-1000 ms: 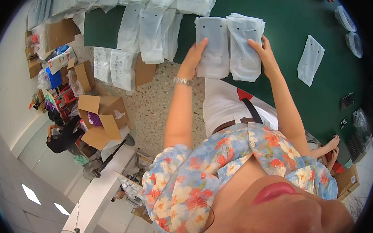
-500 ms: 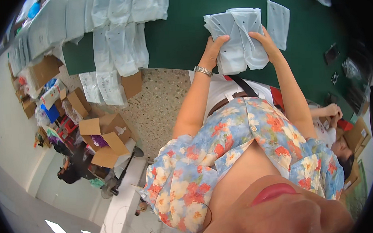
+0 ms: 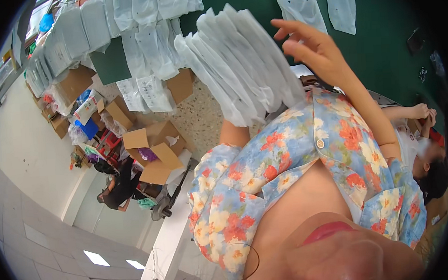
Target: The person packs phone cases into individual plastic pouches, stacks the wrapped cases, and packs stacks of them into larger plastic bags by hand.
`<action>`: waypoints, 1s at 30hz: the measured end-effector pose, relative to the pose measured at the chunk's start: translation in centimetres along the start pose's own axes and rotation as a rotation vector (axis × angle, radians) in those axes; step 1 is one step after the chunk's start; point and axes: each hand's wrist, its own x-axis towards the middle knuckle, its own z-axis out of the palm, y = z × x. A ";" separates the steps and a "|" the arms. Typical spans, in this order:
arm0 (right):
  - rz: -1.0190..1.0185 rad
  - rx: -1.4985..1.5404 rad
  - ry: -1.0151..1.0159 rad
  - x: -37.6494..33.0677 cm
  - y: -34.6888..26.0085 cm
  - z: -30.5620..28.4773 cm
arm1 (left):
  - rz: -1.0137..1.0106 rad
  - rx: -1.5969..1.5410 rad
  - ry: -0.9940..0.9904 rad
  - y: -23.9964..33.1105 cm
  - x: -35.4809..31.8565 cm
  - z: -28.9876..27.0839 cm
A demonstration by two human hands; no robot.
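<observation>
A thick stack of white translucent plastic packets (image 3: 240, 63) is lifted and fanned in front of my body. My left forearm (image 3: 234, 133) runs up behind it and carries it, though the stack hides the left hand and its fingers. To the right of the stack is my right hand (image 3: 310, 49), open, fingers spread and holding nothing. Beyond that hand, a similar white packet (image 3: 300, 4) lies on the green table (image 3: 371, 56). Another narrow packet (image 3: 341, 7) rests flat to its right.
Rows of white packets (image 3: 151, 47) cover the table's left side, some overhanging its edge. Open cardboard boxes (image 3: 156, 148) stand on the left, where a person in black (image 3: 120, 188) bends over. At the right sits another person (image 3: 419, 145), hands together. Small dark items (image 3: 416, 41) lie at far right.
The packet stack has moved left and toward me, turning edge-on and fanning out. My right hand has let go of it and opened. A packet now shows on the table behind.
</observation>
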 end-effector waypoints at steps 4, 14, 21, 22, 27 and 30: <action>-0.148 -0.085 0.037 -0.6 -0.9 0.8 | -0.025 -0.008 -0.059 -2.1 0.1 0.8; -0.182 -0.094 0.262 -2.2 0.9 0.5 | -0.112 0.036 -0.213 -4.4 2.3 1.2; -0.372 -0.261 0.238 -4.0 0.5 0.9 | -0.108 0.046 -0.267 -4.8 1.5 2.0; -0.339 -0.232 0.245 -4.3 0.3 1.0 | -0.105 0.046 -0.269 -4.9 1.3 2.0; -0.268 -0.217 0.379 -5.0 0.5 0.7 | -0.093 0.054 -0.287 -4.8 0.6 2.5; -0.172 -0.264 0.407 -5.4 -0.3 0.5 | -0.077 0.046 -0.303 -4.7 0.5 2.6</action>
